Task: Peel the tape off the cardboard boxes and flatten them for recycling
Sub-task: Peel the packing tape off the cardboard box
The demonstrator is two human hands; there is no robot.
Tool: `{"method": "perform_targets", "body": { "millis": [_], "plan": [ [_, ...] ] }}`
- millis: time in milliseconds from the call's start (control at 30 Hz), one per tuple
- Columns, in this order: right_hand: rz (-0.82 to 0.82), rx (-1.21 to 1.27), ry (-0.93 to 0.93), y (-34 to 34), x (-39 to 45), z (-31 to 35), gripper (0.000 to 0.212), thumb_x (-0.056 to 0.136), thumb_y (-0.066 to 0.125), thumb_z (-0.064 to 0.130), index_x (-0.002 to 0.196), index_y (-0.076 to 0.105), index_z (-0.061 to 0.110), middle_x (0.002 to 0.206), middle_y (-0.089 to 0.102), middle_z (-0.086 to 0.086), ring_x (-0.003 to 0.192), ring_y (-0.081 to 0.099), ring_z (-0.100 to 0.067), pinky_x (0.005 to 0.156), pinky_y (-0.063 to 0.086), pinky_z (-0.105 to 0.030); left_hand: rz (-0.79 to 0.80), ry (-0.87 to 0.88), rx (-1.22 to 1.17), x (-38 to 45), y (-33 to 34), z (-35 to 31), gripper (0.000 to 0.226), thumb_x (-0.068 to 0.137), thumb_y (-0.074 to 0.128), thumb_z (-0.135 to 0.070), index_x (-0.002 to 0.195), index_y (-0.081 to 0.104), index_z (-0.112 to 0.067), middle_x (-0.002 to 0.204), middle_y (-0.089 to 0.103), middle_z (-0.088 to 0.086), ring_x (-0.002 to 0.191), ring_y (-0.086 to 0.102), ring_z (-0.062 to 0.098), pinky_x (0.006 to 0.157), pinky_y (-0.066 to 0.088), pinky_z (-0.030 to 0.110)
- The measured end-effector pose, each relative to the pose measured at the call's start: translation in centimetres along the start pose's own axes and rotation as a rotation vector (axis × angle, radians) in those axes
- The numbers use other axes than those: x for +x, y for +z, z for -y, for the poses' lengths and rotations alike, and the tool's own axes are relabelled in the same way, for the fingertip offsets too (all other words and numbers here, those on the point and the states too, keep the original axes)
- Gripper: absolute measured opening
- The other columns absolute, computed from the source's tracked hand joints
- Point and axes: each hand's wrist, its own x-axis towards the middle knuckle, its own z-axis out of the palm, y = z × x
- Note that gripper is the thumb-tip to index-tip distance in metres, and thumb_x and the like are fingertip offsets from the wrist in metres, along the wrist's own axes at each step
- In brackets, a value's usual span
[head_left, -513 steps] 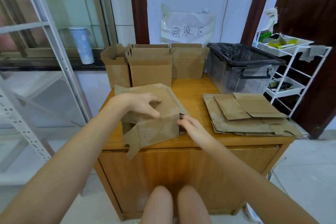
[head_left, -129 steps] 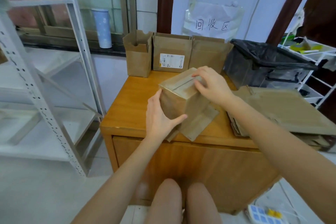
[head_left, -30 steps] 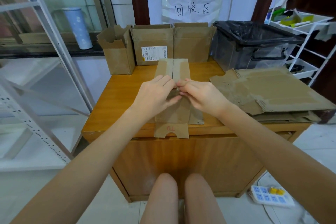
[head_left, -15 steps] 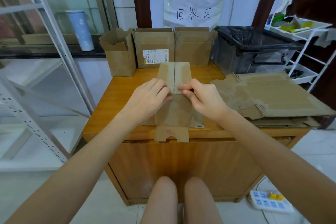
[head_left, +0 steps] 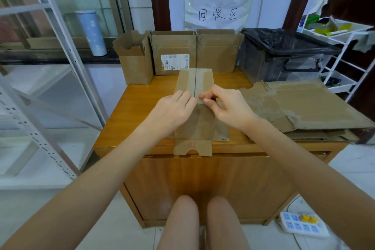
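A small cardboard box stands on the wooden table, its taped top face towards me and a flap marked 61 hanging over the front edge. A strip of clear tape runs along the centre seam. My left hand lies on the box's near left edge with fingers fairly straight. My right hand pinches the near end of the tape between thumb and forefinger at the seam. Three more boxes stand at the table's back.
A stack of flattened cardboard lies on the table's right. Behind it sits a clear bin with a black bag. A white wire cart is at the far right, a metal shelf frame at the left, a power strip on the floor.
Both hands have stayed at the seam's near end. My right hand's thumb and forefinger have closed more tightly on the tape end; the box has hardly moved.
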Motion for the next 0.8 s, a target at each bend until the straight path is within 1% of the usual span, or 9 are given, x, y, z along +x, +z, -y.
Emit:
{"method": "perform_targets", "body": {
  "millis": [100, 233, 300, 367, 467, 567, 633, 700, 800],
  "plan": [
    [0.019, -0.038, -0.003, -0.3, 0.1, 0.3, 0.015, 0.092, 0.060, 0.022, 0.097, 0.060, 0.008, 0.111, 0.069, -0.004, 0.103, 0.065, -0.017, 0.087, 0.054, -0.038, 0.056, 0.018, 0.010, 0.5, -0.8, 0.2, 0.021, 0.072, 0.078, 0.000, 0.084, 0.060, -0.001, 0.073, 0.058, 0.013, 0.059, 0.054, 0.023, 0.042, 0.036, 0.025],
    [0.095, -0.198, -0.025, -0.5, 1.1, 1.4, 0.048, 0.079, 0.067, 0.049, 0.113, 0.058, 0.017, 0.105, 0.067, 0.004, 0.094, 0.062, -0.013, 0.079, 0.053, -0.031, 0.164, -0.024, -0.098, 1.6, -2.0, 1.2, 0.030, 0.066, 0.081, 0.002, 0.084, 0.057, -0.002, 0.066, 0.059, 0.012, 0.052, 0.055, 0.024, 0.041, 0.029, 0.022],
    [0.050, -0.280, -0.066, 0.0, 1.5, 1.5, 0.037, 0.082, 0.067, 0.046, 0.107, 0.065, 0.018, 0.097, 0.067, 0.003, 0.088, 0.062, -0.015, 0.072, 0.050, -0.030, 0.244, -0.029, -0.132, 2.4, -2.3, 1.7, 0.021, 0.078, 0.073, -0.002, 0.090, 0.056, -0.003, 0.069, 0.059, 0.011, 0.057, 0.057, 0.027, 0.045, 0.030, 0.027],
    [-0.003, -0.270, -0.072, 0.3, 1.7, 1.4, 0.024, 0.086, 0.066, 0.039, 0.093, 0.071, 0.016, 0.085, 0.065, 0.003, 0.078, 0.061, -0.016, 0.065, 0.045, -0.029, 0.372, -0.115, -0.206, 3.4, -2.7, 2.4, 0.013, 0.095, 0.056, -0.016, 0.102, 0.054, -0.005, 0.083, 0.061, 0.009, 0.074, 0.059, 0.027, 0.056, 0.037, 0.033],
    [-0.013, -0.218, -0.032, 0.2, 1.8, 1.4, 0.022, 0.087, 0.065, 0.038, 0.086, 0.072, 0.017, 0.078, 0.059, 0.009, 0.073, 0.057, -0.013, 0.063, 0.043, -0.028, 0.438, -0.268, -0.392, 3.5, -3.4, 3.2, 0.028, 0.095, 0.052, -0.038, 0.109, 0.056, -0.013, 0.097, 0.066, 0.001, 0.089, 0.062, 0.018, 0.073, 0.048, 0.030],
    [0.031, -0.237, 0.010, -0.1, 2.1, 1.6, 0.022, 0.089, 0.063, 0.039, 0.086, 0.071, 0.019, 0.082, 0.061, 0.009, 0.078, 0.058, -0.013, 0.069, 0.046, -0.030, 0.369, -0.485, -0.670, 2.0, -3.4, 3.6, 0.046, 0.086, 0.055, -0.051, 0.117, 0.058, -0.016, 0.105, 0.062, -0.006, 0.099, 0.059, 0.011, 0.084, 0.048, 0.026],
    [0.054, -0.246, 0.034, -0.2, 2.4, 1.8, 0.021, 0.090, 0.061, 0.039, 0.087, 0.071, 0.020, 0.086, 0.063, 0.009, 0.081, 0.059, -0.013, 0.073, 0.048, -0.032, 0.347, -0.542, -0.671, 0.6, -2.9, 3.3, 0.057, 0.076, 0.061, -0.057, 0.116, 0.058, -0.017, 0.106, 0.056, -0.008, 0.102, 0.054, 0.010, 0.090, 0.048, 0.027],
    [0.069, -0.249, 0.055, -0.2, 2.6, 1.9, 0.022, 0.090, 0.061, 0.040, 0.087, 0.071, 0.020, 0.086, 0.064, 0.009, 0.081, 0.059, -0.012, 0.075, 0.050, -0.034, 0.275, -0.585, -0.574, -0.6, -1.6, 2.2, 0.049, 0.076, 0.070, -0.050, 0.111, 0.060, -0.017, 0.105, 0.050, -0.007, 0.099, 0.051, 0.009, 0.090, 0.049, 0.029],
    [0.078, -0.245, 0.077, -0.3, 2.8, 2.0, 0.021, 0.089, 0.062, 0.040, 0.086, 0.070, 0.021, 0.085, 0.063, 0.010, 0.081, 0.059, -0.012, 0.076, 0.051, -0.035, 0.070, -0.729, -0.551, -1.1, -0.4, 0.4, 0.034, 0.080, 0.074, -0.035, 0.103, 0.062, -0.013, 0.099, 0.049, -0.005, 0.092, 0.052, 0.010, 0.084, 0.050, 0.029]
  ]
}}
